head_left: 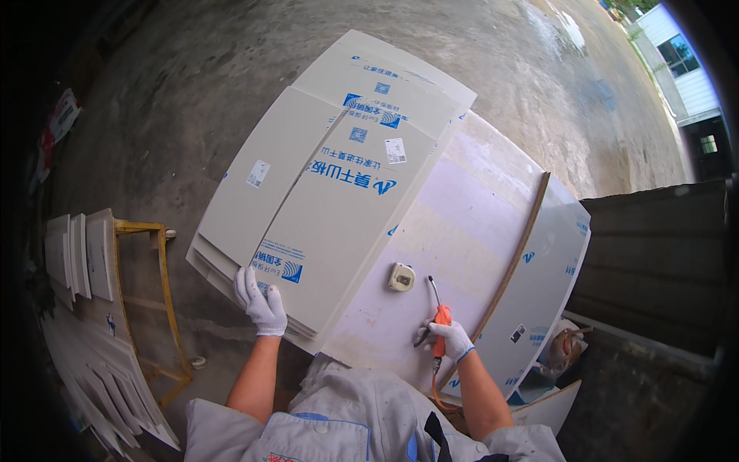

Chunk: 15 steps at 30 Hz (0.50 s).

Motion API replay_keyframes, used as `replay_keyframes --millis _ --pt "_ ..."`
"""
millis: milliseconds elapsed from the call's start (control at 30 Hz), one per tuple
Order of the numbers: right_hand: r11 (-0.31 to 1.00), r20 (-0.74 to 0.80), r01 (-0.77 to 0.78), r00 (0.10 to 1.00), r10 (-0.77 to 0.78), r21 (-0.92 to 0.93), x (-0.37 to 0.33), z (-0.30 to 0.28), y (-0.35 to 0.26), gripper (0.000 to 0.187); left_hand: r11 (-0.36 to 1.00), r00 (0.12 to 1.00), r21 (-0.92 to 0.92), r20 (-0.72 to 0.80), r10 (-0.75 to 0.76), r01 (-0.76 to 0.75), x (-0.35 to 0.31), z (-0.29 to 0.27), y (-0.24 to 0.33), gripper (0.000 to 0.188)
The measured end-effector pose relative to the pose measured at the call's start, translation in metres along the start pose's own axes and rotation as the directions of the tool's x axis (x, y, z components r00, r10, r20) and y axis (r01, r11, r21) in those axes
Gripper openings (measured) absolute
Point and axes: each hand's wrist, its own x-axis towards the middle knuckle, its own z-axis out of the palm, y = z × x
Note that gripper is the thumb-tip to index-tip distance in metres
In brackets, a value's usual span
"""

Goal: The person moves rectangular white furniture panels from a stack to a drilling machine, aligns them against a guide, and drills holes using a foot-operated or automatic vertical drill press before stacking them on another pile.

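Observation:
My left hand (262, 302), in a white glove, rests at the near edge of a stack of pale grey panels (323, 223). Its fingers lie stretched out over the top panel. In my gloved right hand (453, 339) is an orange air blow gun (441, 319), with a thin metal nozzle pointing away from me. An orange hose (436, 389) trails from its lower end toward my body. Just left of the nozzle tip, a whitish tape measure (401, 277) lies on the pale worktable (454, 231). The panels carry blue print and small white labels.
A brown strip (517, 254) runs along the table, beside a grey printed sheet (539, 277) at the right. Past it stands a dark metal wall or bin (654, 269). At the left are a yellow wheeled frame (171, 308) and several stacked white boards (108, 377).

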Motion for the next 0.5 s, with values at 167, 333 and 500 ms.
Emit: replay_keyframes --millis 167,333,500 --pt "1.0 0.004 -0.007 1.0 0.007 0.007 0.0018 -0.0024 0.0011 0.026 1.0 1.0 0.006 -0.001 -0.002 0.002 -0.0008 0.0004 -0.0009 0.064" --pt "1.0 0.01 -0.007 1.0 0.007 0.005 0.0027 -0.0041 0.0022 0.026 1.0 1.0 -0.004 -0.005 -0.001 0.001 0.0 0.0004 -0.0004 0.064" --pt "1.0 0.019 -0.001 1.0 0.002 -0.005 0.0016 -0.0032 0.0006 0.026 1.0 1.0 -0.017 -0.012 0.004 -0.004 -0.0001 -0.0003 0.0002 0.064"
